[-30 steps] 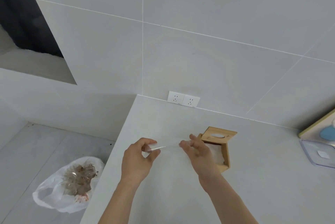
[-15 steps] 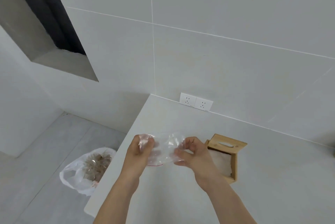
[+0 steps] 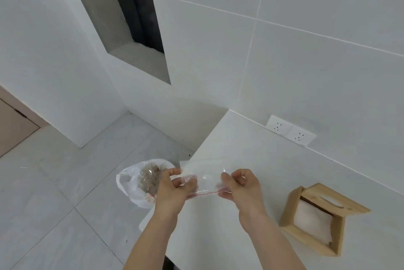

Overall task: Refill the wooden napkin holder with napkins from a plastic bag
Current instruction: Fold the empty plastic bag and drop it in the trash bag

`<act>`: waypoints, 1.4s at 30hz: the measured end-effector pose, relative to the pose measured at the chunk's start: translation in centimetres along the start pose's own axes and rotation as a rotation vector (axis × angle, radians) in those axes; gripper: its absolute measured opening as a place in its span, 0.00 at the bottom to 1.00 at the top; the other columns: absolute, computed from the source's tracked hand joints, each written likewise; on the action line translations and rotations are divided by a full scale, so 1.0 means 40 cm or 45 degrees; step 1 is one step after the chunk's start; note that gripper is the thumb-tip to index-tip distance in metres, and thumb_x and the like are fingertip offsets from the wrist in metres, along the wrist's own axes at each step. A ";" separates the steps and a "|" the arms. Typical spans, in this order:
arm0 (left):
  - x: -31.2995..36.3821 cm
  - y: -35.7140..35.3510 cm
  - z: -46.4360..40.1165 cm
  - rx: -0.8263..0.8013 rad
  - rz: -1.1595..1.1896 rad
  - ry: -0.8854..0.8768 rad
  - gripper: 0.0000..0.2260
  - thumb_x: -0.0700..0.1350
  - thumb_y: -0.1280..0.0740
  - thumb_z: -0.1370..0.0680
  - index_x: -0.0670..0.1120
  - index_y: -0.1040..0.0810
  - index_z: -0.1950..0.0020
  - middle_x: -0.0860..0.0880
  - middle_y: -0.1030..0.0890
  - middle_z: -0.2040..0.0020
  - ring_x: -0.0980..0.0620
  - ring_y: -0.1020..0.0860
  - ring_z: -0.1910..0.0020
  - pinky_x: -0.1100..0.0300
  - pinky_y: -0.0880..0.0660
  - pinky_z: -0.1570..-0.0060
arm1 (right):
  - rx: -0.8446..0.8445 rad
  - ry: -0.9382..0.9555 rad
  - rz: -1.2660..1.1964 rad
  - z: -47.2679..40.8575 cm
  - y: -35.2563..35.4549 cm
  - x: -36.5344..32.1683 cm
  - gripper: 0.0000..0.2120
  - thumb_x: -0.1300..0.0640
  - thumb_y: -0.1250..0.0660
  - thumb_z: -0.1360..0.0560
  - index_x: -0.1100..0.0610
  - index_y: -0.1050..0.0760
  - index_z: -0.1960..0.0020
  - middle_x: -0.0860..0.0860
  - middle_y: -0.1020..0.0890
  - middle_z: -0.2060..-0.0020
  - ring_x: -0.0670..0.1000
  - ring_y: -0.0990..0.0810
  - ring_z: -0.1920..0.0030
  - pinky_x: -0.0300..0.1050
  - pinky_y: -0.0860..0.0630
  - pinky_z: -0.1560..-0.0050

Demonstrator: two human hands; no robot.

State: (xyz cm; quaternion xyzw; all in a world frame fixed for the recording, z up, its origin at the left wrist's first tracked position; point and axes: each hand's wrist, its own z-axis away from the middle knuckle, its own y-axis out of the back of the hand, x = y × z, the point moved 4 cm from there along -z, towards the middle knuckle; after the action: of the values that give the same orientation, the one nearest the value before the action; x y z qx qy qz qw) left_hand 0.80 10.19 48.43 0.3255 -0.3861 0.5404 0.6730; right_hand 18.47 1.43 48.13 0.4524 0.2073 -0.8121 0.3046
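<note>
Here, left hand and right hand, fingers pinched on clear plastic bag, stretched between.

Two forearms enter from the lower edge of the frame. Both are bare from the frame edge to the wrist; no sleeve, cuff or glove covers them. The left hand and right hand are bare. Each hand shows short fingernails. No ring, watch or band shows on either.
</note>
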 end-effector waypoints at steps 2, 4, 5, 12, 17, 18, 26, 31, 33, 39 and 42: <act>-0.005 0.046 -0.040 0.088 0.034 0.025 0.22 0.41 0.23 0.26 0.43 0.28 0.37 0.43 0.15 0.47 0.47 0.13 0.55 0.53 0.15 0.54 | -0.051 -0.036 0.044 -0.010 -0.065 0.004 0.10 0.58 0.24 0.25 0.59 0.25 0.56 0.64 0.16 0.55 0.62 0.12 0.55 0.45 0.15 0.62; -0.009 0.101 -0.086 0.156 0.054 0.061 0.22 0.42 0.22 0.26 0.43 0.28 0.38 0.42 0.16 0.46 0.45 0.13 0.53 0.57 0.16 0.58 | -0.129 -0.089 0.123 -0.024 -0.137 0.015 0.09 0.57 0.25 0.24 0.61 0.22 0.54 0.64 0.14 0.53 0.62 0.12 0.54 0.48 0.14 0.59; -0.010 0.132 -0.112 0.179 0.060 0.076 0.22 0.42 0.22 0.27 0.43 0.28 0.38 0.42 0.16 0.47 0.45 0.13 0.53 0.58 0.17 0.60 | -0.159 -0.117 0.164 -0.033 -0.175 0.024 0.07 0.58 0.26 0.24 0.61 0.20 0.52 0.63 0.13 0.53 0.61 0.12 0.55 0.49 0.13 0.57; -0.026 0.400 -0.317 0.293 0.054 0.174 0.07 0.40 0.27 0.24 0.45 0.23 0.49 0.42 0.16 0.48 0.42 0.15 0.53 0.54 0.17 0.61 | -0.277 -0.248 0.339 -0.122 -0.498 0.114 0.04 0.65 0.29 0.22 0.61 0.18 0.48 0.59 0.13 0.51 0.53 0.12 0.59 0.45 0.14 0.56; -0.074 0.557 -0.460 0.391 0.019 0.290 0.07 0.40 0.30 0.24 0.48 0.23 0.48 0.44 0.18 0.51 0.45 0.17 0.62 0.54 0.18 0.60 | -0.315 -0.311 0.447 -0.212 -0.693 0.213 0.05 0.67 0.31 0.21 0.59 0.18 0.48 0.59 0.14 0.52 0.50 0.14 0.62 0.42 0.15 0.59; -0.088 0.577 -0.488 0.403 0.022 0.320 0.08 0.39 0.31 0.24 0.49 0.24 0.47 0.44 0.19 0.51 0.46 0.18 0.62 0.53 0.18 0.59 | -0.324 -0.327 0.470 -0.232 -0.720 0.235 0.06 0.67 0.31 0.21 0.59 0.18 0.48 0.59 0.14 0.52 0.49 0.14 0.63 0.41 0.15 0.60; -0.231 0.649 -0.682 0.368 -0.132 0.494 0.05 0.38 0.31 0.26 0.48 0.21 0.55 0.50 0.16 0.49 0.47 0.16 0.56 0.40 0.19 0.44 | -0.269 -0.534 0.542 -0.384 -0.837 0.430 0.08 0.63 0.30 0.20 0.60 0.19 0.42 0.57 0.15 0.51 0.52 0.13 0.60 0.39 0.17 0.65; -0.332 0.654 -0.793 0.312 -0.334 0.480 0.08 0.39 0.32 0.23 0.52 0.19 0.49 0.55 0.15 0.48 0.47 0.15 0.54 0.46 0.19 0.45 | -0.329 -0.564 0.755 -0.484 -0.889 0.535 0.15 0.54 0.31 0.20 0.54 0.25 0.34 0.53 0.20 0.39 0.52 0.16 0.50 0.41 0.16 0.59; -0.376 0.655 -0.834 0.287 -0.387 0.483 0.08 0.40 0.32 0.22 0.52 0.19 0.47 0.56 0.15 0.47 0.50 0.15 0.56 0.50 0.19 0.46 | -0.358 -0.532 0.869 -0.523 -0.908 0.571 0.17 0.53 0.32 0.20 0.52 0.27 0.32 0.51 0.24 0.35 0.52 0.17 0.47 0.47 0.15 0.51; -0.479 0.657 -0.945 0.223 -0.478 0.462 0.12 0.42 0.33 0.21 0.52 0.21 0.39 0.57 0.18 0.43 0.58 0.19 0.54 0.59 0.25 0.54 | -0.396 -0.460 1.090 -0.627 -0.943 0.683 0.22 0.49 0.32 0.21 0.51 0.29 0.29 0.47 0.28 0.37 0.56 0.20 0.37 0.57 0.21 0.35; -0.515 0.649 -0.993 0.114 -0.532 0.473 0.14 0.44 0.33 0.20 0.52 0.24 0.35 0.53 0.19 0.38 0.51 0.19 0.44 0.50 0.21 0.42 | -0.401 -0.448 1.148 -0.671 -0.948 0.732 0.25 0.48 0.31 0.21 0.49 0.31 0.26 0.52 0.25 0.32 0.58 0.21 0.35 0.56 0.23 0.32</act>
State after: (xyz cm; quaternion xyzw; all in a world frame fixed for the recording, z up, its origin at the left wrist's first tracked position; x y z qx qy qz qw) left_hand -20.38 39.66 11.55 0.3230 -0.1564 0.4570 0.8138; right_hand -2.93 36.51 11.69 0.3019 0.0571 -0.6227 0.7196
